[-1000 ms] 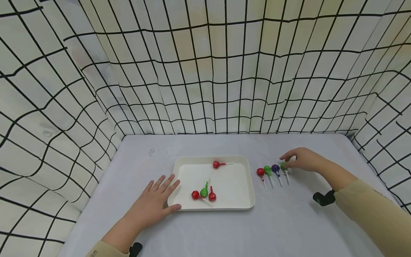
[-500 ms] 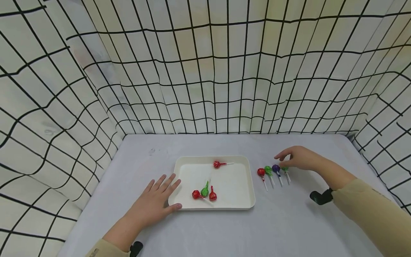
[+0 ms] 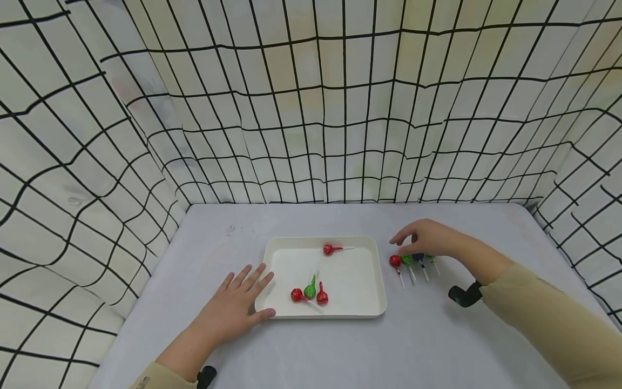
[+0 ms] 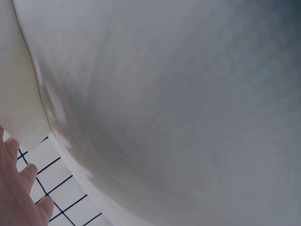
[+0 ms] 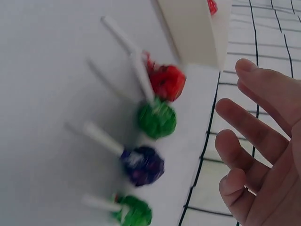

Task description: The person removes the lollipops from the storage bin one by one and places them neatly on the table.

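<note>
My right hand [image 3: 430, 237] hovers over a row of wrapped lollipops to the right of the white tray [image 3: 357, 281]. Its fingers are loosely bent and hold nothing, as the right wrist view shows. That row has a red lollipop [image 5: 168, 83], a green lollipop [image 5: 157, 120], a purple lollipop [image 5: 143, 165] and another green lollipop [image 5: 136, 212]. In the head view the hand partly covers them. With fingers spread, my left hand [image 3: 230, 313] rests at the tray's left edge. Inside the tray lie a red lollipop [image 3: 328, 249] at the back and two red ones around a green lollipop [image 3: 310, 287] near the front.
A white cloth-covered table [image 3: 418, 346] carries everything. Behind it and on both sides stand pale walls with a black grid [image 3: 330, 108]. Pale, blurred surface [image 4: 178, 117] fills most of the left wrist view.
My right hand has moved left along the row, from the rightmost green lollipop to above the red and first green ones. The lollipops and my left hand stay in place.
</note>
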Motion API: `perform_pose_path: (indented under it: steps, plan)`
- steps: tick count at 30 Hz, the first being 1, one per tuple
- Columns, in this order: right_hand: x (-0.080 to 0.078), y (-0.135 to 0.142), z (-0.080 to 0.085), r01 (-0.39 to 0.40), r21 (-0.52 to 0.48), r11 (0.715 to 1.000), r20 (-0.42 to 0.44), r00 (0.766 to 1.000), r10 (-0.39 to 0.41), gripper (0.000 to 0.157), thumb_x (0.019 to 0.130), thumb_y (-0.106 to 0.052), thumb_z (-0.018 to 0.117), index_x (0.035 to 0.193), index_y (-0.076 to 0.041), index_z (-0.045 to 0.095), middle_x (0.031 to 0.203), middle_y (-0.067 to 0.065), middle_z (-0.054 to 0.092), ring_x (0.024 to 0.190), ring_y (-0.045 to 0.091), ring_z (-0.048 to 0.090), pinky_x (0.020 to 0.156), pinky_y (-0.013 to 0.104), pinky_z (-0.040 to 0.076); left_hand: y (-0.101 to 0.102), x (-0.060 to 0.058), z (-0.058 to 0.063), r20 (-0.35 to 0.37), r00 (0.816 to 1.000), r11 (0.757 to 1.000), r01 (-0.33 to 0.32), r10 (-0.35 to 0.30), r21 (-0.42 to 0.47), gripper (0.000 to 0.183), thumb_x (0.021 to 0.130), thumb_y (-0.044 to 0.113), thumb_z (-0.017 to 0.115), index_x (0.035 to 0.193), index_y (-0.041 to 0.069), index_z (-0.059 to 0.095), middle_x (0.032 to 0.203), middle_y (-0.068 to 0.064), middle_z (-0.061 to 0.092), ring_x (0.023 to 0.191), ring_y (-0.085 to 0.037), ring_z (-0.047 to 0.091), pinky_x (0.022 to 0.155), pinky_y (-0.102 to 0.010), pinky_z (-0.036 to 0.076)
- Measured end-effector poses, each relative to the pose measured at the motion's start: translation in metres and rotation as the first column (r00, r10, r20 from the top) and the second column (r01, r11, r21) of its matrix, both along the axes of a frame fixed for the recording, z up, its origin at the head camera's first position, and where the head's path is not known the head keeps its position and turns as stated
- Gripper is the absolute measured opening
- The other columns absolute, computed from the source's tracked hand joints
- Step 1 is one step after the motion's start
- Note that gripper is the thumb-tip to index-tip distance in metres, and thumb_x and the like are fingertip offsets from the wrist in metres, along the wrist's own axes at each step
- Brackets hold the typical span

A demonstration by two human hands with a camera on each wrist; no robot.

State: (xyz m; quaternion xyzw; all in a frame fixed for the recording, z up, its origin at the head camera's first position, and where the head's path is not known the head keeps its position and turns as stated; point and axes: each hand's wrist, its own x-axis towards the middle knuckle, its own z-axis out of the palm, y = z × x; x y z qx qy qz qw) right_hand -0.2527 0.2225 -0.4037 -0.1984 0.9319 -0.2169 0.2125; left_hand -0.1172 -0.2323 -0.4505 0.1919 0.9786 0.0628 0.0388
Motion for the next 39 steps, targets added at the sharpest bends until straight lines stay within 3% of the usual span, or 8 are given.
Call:
perform_pose_path:
  steps: [7,15,21,32,36,39]
  plan:
    - [0.002,-0.033,0.003,-0.078,-0.008,0.997,-0.01,0.997,0.078,0.027,0.087,-0.03,0.078,0.114,-0.026,0.077,0.105,-0.006,0.07,0.078,0.016,0.057,0.063,0.03,0.05,0.0,-0.001,0.0,0.009,1.0,1.0,-0.001,0.001,-0.008,0.082,0.089,0.066,0.057,0.156,0.022,0.035,0.163,-0.003,0.024,0.15,-0.034,0.019,0.118,-0.06,0.014]
    - [0.007,-0.079,0.003,-0.177,0.002,0.984,0.02,0.984,0.176,0.027,0.086,-0.029,0.079,0.112,-0.027,0.076,0.105,-0.008,0.07,0.082,0.017,0.057,0.067,0.031,0.052,0.0,0.001,0.002,0.013,1.0,1.0,-0.006,0.006,-0.006,0.082,0.089,0.066,0.057,0.156,0.022,0.035,0.163,-0.003,0.024,0.149,-0.034,0.019,0.119,-0.059,0.014]
    - [0.011,-0.107,0.005,-0.282,0.022,0.959,0.008,0.96,0.282,0.025,0.086,-0.029,0.08,0.111,-0.029,0.077,0.107,-0.008,0.07,0.085,0.015,0.058,0.073,0.031,0.051,0.0,0.001,0.001,0.008,1.0,1.0,-0.004,0.004,-0.006,0.082,0.09,0.066,0.056,0.156,0.023,0.035,0.163,-0.002,0.024,0.149,-0.034,0.019,0.118,-0.059,0.015]
    - [0.019,-0.135,0.012,-0.394,0.072,0.916,-0.005,0.918,0.396,0.026,0.086,-0.028,0.079,0.113,-0.028,0.077,0.11,-0.01,0.07,0.083,0.011,0.058,0.075,0.029,0.051,0.0,0.0,0.0,0.004,1.0,1.0,-0.005,0.005,-0.006,0.082,0.09,0.068,0.054,0.156,0.023,0.035,0.163,-0.002,0.024,0.15,-0.034,0.019,0.118,-0.059,0.015]
    - [0.021,-0.143,0.007,-0.448,0.102,0.888,-0.018,0.892,0.451,0.027,0.086,-0.029,0.08,0.113,-0.031,0.077,0.11,-0.013,0.069,0.082,0.009,0.059,0.073,0.025,0.051,0.0,-0.001,0.0,0.001,1.0,1.0,-0.003,0.003,-0.013,0.084,0.089,0.071,0.051,0.156,0.023,0.035,0.164,-0.002,0.024,0.15,-0.034,0.019,0.118,-0.059,0.015]
    - [0.023,-0.149,0.003,-0.494,0.14,0.858,-0.035,0.864,0.503,0.027,0.086,-0.03,0.079,0.112,-0.034,0.077,0.107,-0.016,0.069,0.09,0.008,0.06,0.076,0.024,0.051,0.0,-0.001,-0.001,0.0,1.0,1.0,-0.002,0.002,-0.011,0.083,0.089,0.07,0.053,0.156,0.023,0.035,0.164,-0.002,0.023,0.15,-0.034,0.019,0.118,-0.059,0.015]
